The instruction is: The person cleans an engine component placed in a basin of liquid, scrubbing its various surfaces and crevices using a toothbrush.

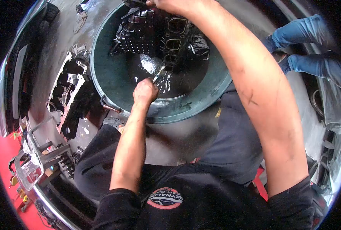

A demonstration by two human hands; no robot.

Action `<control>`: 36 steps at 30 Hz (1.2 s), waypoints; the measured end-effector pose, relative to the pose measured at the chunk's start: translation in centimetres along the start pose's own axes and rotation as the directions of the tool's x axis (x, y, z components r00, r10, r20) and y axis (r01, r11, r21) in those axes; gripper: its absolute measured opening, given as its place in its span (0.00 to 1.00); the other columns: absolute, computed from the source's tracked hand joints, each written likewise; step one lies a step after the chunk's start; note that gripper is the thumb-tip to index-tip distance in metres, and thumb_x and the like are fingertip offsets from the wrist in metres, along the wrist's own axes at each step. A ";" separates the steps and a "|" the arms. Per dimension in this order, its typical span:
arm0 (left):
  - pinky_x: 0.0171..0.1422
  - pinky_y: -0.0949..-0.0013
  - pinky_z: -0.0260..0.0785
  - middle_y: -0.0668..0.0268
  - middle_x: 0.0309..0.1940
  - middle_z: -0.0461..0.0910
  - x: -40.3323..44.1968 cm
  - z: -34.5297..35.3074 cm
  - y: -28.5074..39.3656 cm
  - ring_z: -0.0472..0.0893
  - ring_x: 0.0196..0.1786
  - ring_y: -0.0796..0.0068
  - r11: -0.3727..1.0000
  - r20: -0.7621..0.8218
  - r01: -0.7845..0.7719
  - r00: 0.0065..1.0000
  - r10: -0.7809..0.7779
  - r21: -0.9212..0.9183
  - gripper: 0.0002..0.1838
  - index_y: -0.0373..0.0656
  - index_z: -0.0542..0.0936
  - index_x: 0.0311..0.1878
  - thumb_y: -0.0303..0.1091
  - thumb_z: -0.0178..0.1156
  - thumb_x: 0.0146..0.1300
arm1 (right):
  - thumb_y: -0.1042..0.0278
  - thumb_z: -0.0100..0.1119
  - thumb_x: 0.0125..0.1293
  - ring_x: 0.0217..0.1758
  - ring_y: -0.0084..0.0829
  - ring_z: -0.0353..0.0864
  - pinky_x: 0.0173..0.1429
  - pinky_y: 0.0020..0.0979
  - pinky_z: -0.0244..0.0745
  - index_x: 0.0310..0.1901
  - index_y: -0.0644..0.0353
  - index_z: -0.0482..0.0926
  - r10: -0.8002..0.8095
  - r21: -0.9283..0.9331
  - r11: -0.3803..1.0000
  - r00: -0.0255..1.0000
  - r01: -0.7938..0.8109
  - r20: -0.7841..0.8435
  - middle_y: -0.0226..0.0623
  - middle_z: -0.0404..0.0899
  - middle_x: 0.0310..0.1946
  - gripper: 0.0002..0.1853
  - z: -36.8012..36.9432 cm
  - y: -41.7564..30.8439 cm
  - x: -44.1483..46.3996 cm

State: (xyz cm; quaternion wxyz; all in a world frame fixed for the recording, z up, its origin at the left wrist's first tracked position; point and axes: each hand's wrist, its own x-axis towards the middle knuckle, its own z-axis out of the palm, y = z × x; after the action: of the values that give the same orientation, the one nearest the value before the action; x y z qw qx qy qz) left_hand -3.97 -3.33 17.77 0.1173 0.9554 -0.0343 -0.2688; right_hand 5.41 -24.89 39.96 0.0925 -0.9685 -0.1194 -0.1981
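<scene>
A round green tub (pixel 97 73) holds dark, shiny liquid and blackened engine parts. In its middle stands a long engine part (pixel 173 45) with a row of rectangular ports, wet and black. My left hand (pixel 145 91) is closed around a slim tool (pixel 159 73) with a pale, shiny shaft. The tool's tip reaches the lowest port; its exact kind is unclear. At the top edge of the view, my right hand (pixel 171 5) has its fingers closed over a dark part (pixel 135 3), partly cut off by the frame. A black ribbed part (pixel 136 32) lies in the tub to the left.
A pale gasket-like frame (pixel 65 92) and a piston (pixel 72 79) lie on the floor at left. A metal stand (pixel 30 165) is at lower left. Another person's jeans-clad legs (pixel 304 50) are at right. My knees flank the tub's near side.
</scene>
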 end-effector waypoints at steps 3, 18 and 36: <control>0.58 0.51 0.73 0.46 0.43 0.84 -1.9 0.0 1.4 0.82 0.51 0.47 0.997 -0.159 0.003 0.987 -0.015 -0.077 0.16 0.42 0.83 0.47 0.38 0.55 0.59 | 0.61 0.69 0.58 0.63 0.44 0.70 0.71 0.56 0.58 0.47 0.58 0.84 0.045 -0.020 0.999 0.999 -0.045 0.008 0.44 0.79 0.50 0.17 1.4 0.6 1.2; 0.49 0.47 0.74 0.46 0.36 0.84 1.5 2.4 5.5 0.84 0.42 0.45 0.995 -0.343 -0.063 0.939 0.033 -0.077 0.10 0.42 0.77 0.43 0.35 0.51 0.65 | 0.60 0.68 0.58 0.62 0.43 0.71 0.71 0.56 0.58 0.44 0.62 0.84 0.034 0.028 0.999 0.998 -0.033 -0.055 0.44 0.79 0.50 0.16 0.8 1.3 0.1; 0.60 0.52 0.75 0.47 0.52 0.81 3.6 -0.4 7.5 0.80 0.58 0.49 0.988 0.014 0.150 0.989 -0.149 -0.046 0.17 0.38 0.83 0.50 0.34 0.54 0.62 | 0.61 0.68 0.57 0.61 0.41 0.72 0.66 0.54 0.61 0.44 0.61 0.84 -0.022 -0.060 0.998 0.996 0.017 -0.081 0.42 0.80 0.48 0.16 1.7 0.0 0.2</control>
State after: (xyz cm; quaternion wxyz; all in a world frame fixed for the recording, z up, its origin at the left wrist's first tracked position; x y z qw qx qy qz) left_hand -0.72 -10.95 18.09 0.1192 0.9508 0.0431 -0.2826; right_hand 6.20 -24.48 38.47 0.0667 -0.9606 -0.1192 -0.2419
